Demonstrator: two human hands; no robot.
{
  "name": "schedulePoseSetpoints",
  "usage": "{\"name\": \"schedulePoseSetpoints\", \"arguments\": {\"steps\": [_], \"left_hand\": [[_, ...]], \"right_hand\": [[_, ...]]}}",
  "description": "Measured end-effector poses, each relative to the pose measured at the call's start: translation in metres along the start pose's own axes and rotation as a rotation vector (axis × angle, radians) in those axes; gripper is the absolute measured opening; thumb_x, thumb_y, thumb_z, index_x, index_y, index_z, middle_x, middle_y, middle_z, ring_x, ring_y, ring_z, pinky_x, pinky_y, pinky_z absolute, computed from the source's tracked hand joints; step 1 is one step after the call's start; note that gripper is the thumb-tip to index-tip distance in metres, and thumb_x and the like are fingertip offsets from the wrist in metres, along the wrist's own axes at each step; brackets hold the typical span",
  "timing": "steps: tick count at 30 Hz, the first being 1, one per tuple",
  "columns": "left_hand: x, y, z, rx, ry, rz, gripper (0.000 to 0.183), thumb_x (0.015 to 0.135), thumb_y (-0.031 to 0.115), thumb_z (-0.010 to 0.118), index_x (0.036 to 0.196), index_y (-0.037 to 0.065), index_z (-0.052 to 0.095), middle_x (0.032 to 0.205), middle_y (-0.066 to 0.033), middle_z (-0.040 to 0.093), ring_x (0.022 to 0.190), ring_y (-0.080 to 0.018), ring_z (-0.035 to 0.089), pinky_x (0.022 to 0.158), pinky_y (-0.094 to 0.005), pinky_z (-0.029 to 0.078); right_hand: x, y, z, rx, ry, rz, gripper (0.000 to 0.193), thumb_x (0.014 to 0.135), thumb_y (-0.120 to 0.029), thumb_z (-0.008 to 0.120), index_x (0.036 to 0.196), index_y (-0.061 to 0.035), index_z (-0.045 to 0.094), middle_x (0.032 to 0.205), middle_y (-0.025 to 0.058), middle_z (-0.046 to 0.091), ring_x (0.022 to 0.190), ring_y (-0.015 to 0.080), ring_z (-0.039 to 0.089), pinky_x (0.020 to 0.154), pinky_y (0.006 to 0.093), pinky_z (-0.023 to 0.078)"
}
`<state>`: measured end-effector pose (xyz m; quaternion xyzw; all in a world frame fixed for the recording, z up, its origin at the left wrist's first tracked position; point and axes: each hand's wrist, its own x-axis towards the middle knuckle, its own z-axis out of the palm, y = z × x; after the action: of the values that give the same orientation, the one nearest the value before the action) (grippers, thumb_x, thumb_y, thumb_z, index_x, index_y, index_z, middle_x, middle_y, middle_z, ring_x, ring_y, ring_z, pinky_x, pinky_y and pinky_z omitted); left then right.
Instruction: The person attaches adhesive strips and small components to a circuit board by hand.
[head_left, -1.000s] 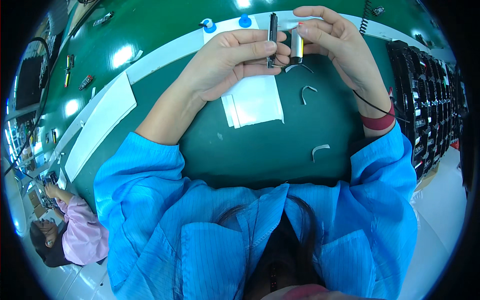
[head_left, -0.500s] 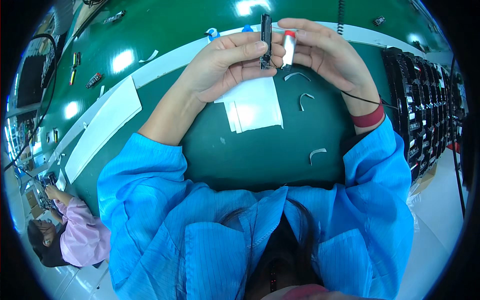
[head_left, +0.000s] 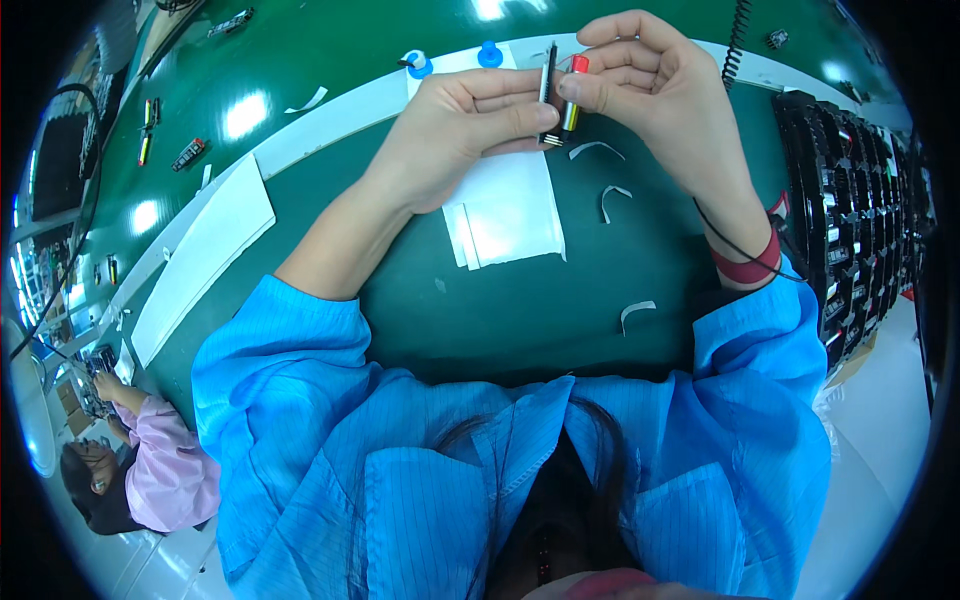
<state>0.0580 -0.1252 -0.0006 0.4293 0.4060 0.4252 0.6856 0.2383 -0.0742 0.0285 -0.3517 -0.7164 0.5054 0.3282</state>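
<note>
My left hand (head_left: 455, 130) pinches a thin black flat part (head_left: 548, 95), held upright on edge above the green table (head_left: 520, 320). My right hand (head_left: 655, 85) grips a small cylinder with a red cap and yellowish body (head_left: 573, 95), pressed right beside the black part. Both hands meet over a stack of white sheets (head_left: 510, 215). Blue sleeves cover both forearms, and a red band (head_left: 748, 268) with a dark cord circles my right wrist.
Small curled white strips (head_left: 612, 198) (head_left: 636, 312) lie on the table right of the sheets. Two blue caps (head_left: 489, 54) sit on a long white strip at the far edge. A black tray of parts (head_left: 850, 220) stands at right. Another person in pink (head_left: 150, 470) sits lower left.
Both hands have moved slightly nearer with their parts. The cylinder in my right hand has turned so its red cap now shows at the top, close against the black part.
</note>
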Motion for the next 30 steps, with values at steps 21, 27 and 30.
{"name": "schedulePoseSetpoints", "arguments": {"steps": [21, 27, 30], "left_hand": [[0.000, -0.002, 0.003, 0.102, -0.021, 0.019, 0.029, 0.082, 0.006, 0.056, 0.109, -0.005, 0.053, 0.097, -0.0151, 0.060, 0.091, -0.0203, 0.060, 0.080, -0.0269, 0.050], [-0.005, -0.001, 0.012, 0.336, -0.025, 0.157, 0.031, 0.081, 0.005, 0.056, 0.111, -0.005, 0.052, 0.095, -0.0139, 0.061, 0.088, -0.0173, 0.060, 0.079, -0.0255, 0.049], [-0.005, -0.004, 0.015, 0.257, -0.037, 0.103, 0.033, 0.083, 0.009, 0.055, 0.113, -0.005, 0.049, 0.096, -0.0135, 0.060, 0.088, -0.0174, 0.060, 0.079, -0.0257, 0.049]], "right_hand": [[-0.003, 0.001, 0.006, 0.046, 0.057, -0.047, 0.022, 0.074, -0.002, 0.066, 0.089, 0.0003, 0.050, 0.078, 0.0072, 0.060, 0.072, 0.0094, 0.059, 0.064, 0.0179, 0.048], [-0.004, 0.000, 0.012, -0.112, 0.122, -0.051, 0.023, 0.073, -0.002, 0.067, 0.088, 0.0001, 0.050, 0.076, 0.0055, 0.059, 0.069, 0.0087, 0.059, 0.062, 0.0167, 0.048], [-0.008, -0.005, 0.015, -0.307, 0.158, -0.041, 0.024, 0.076, -0.006, 0.065, 0.094, -0.0003, 0.052, 0.083, 0.0074, 0.061, 0.076, 0.0100, 0.059, 0.068, 0.0197, 0.048]]}}
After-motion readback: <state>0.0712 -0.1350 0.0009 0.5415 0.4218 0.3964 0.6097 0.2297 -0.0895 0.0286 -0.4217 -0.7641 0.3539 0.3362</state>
